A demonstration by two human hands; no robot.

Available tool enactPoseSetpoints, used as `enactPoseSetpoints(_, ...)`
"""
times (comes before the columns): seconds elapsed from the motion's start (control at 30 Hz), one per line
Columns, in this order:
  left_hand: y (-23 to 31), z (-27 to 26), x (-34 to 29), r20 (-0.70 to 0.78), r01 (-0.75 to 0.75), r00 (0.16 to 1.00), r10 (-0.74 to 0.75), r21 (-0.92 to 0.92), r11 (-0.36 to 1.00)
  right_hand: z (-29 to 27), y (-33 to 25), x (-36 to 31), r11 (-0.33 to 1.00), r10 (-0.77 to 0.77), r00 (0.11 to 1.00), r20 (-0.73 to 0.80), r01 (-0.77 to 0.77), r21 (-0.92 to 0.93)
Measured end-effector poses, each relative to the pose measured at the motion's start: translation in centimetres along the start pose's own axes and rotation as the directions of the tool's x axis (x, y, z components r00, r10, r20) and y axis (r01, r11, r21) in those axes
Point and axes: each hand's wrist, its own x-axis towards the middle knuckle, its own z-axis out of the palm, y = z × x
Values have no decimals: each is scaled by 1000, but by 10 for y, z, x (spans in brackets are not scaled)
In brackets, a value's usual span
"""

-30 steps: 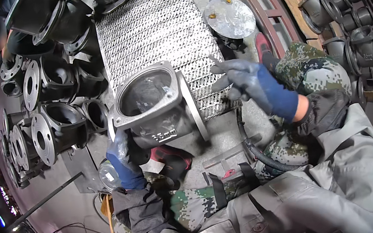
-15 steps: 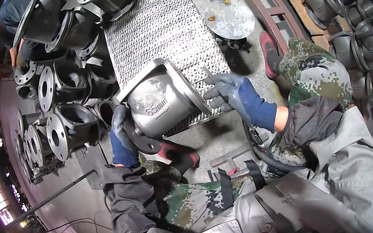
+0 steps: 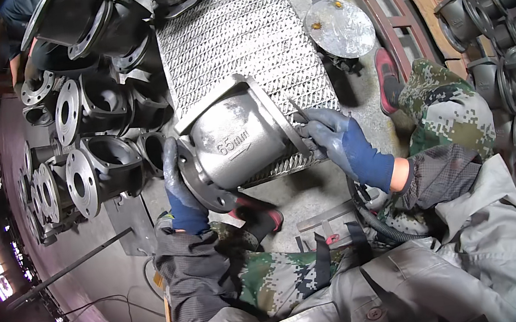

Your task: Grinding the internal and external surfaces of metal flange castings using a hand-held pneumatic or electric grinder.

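Note:
A grey cast-metal valve body (image 3: 236, 141) with flanges lies tilted over the near end of the metal mesh bench top (image 3: 234, 27). My left hand (image 3: 181, 187), in a blue and grey work glove, is closed on the rim of its left flange. At the right flange, my gloved right hand (image 3: 336, 134) pinches a thin dark metal tool (image 3: 297, 108), which slants up beside the flange. I cannot make out the tool's kind. The fingertips of my right hand are close to the flange face, and part of them is hidden.
Several similar castings (image 3: 103, 171) are stacked left of the bench, and more castings (image 3: 488, 75) stand at the right. A round metal stool (image 3: 339, 28) and a brown metal frame (image 3: 391, 10) stand right of the bench. A person's dark clothing (image 3: 25, 22) shows at upper left.
My right hand has come in closer to the right flange with the thin tool. The valve body has turned slightly, showing more of its left flange. The whole view has shifted a little.

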Motion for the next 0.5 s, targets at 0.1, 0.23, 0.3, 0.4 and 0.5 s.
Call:
enactPoseSetpoints(0.1, -14, -16, -5, -174, -193, 962, 210, 114, 975, -2, 14, 2, 996, -69, 997, -20, 68, -58)
enactPoseSetpoints(0.23, -23, -10, -28, -205, -239, 942, 265, 140, 961, 3, 9, -5, 983, -61, 993, -105, 42, -178)
enactPoseSetpoints(0.3, -20, -12, -39, -190, -276, 937, 294, 114, 954, 1, 13, -3, 990, 58, 995, -81, -67, -124)
enactPoseSetpoints(0.4, -25, 12, -55, -138, -416, 845, 516, 437, 798, 2, 13, -6, 989, 137, 986, -92, -142, -50)
enactPoseSetpoints(0.5, -32, 22, -68, -34, -437, 763, 645, 709, 554, -5, 15, -6, 982, 187, 982, -16, -187, -9)
